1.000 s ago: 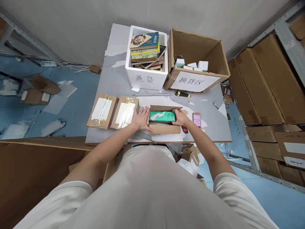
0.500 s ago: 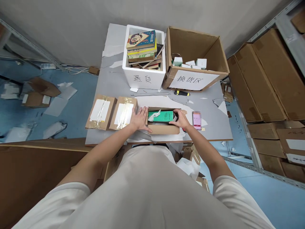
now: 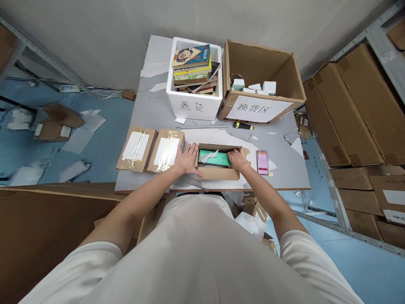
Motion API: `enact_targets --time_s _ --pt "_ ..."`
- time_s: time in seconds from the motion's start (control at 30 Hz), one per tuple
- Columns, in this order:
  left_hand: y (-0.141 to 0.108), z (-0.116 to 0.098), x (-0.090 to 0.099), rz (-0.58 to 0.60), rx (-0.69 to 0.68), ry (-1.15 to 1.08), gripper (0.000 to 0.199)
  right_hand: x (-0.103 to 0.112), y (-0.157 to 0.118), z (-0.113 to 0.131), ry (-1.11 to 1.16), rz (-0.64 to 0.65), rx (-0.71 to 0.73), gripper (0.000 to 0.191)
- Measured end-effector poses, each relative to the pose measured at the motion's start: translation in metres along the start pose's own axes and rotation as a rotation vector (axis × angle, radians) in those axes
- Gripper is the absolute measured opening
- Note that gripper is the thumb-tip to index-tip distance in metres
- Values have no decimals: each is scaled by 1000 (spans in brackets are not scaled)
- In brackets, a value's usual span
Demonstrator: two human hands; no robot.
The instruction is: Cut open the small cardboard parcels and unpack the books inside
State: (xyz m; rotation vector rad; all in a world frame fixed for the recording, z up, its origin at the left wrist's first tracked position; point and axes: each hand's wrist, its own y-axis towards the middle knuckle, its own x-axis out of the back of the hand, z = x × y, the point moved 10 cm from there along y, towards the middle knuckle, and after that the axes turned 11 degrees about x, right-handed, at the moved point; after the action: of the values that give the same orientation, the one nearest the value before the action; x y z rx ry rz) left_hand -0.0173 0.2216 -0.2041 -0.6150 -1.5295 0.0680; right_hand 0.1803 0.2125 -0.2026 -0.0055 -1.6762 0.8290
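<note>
An open cardboard box (image 3: 218,173) lies on the table in front of me, with a green box (image 3: 221,158) inside it and a crumpled white piece of paper (image 3: 209,156) over the green box's left part. My left hand (image 3: 189,159) rests with fingers spread at the open box's left end, beside a taped carton (image 3: 166,151). At the right end, my right hand (image 3: 238,159) reaches in over the green box's right end; its fingertips are partly hidden. Another taped carton (image 3: 136,150) sits at the far left.
Behind stand a white foam box (image 3: 193,105) of books and a large cardboard box (image 3: 259,109) holding small white boxes. A yellow-black cutter (image 3: 243,126) and a phone (image 3: 262,162) lie on the table (image 3: 284,169). Shelved cartons (image 3: 363,105) stand at the right.
My right hand has moved slightly left and further into the open box. The green box appears lower inside it. My left hand stays at the left end, and the view has shifted a little.
</note>
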Motion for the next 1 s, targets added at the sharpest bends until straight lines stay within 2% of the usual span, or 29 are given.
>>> enact_targets --time_s 0.13,0.23,0.33,0.43,0.57,0.63,0.73,0.83,0.93,1.0 --pt "-1 1 0 19 16 1 138 18 12 18 4 46 -125 40" --pt "-1 1 1 12 7 -9 138 41 34 53 62 -12 -72 33" --pt "-1 0 1 -7 -8 -27 138 51 62 97 85 -56 127 52" --pt "0 2 1 -22 -11 -45 139 44 81 117 85 -62 224 65" --pt "0 2 1 -45 -24 -79 139 32 86 111 52 -52 179 67" --pt "-1 2 1 -55 -35 -96 138 33 80 108 49 -48 205 68" --pt "-1 2 1 -64 -43 -122 136 49 63 103 125 -115 303 59" --pt "-1 3 2 -65 -33 -148 137 77 34 86 265 -280 381 50" --pt "-1 3 2 -69 -12 -167 140 92 6 62 295 -392 356 48" --pt "0 3 2 -74 3 -172 141 90 -4 52 212 -384 295 45"
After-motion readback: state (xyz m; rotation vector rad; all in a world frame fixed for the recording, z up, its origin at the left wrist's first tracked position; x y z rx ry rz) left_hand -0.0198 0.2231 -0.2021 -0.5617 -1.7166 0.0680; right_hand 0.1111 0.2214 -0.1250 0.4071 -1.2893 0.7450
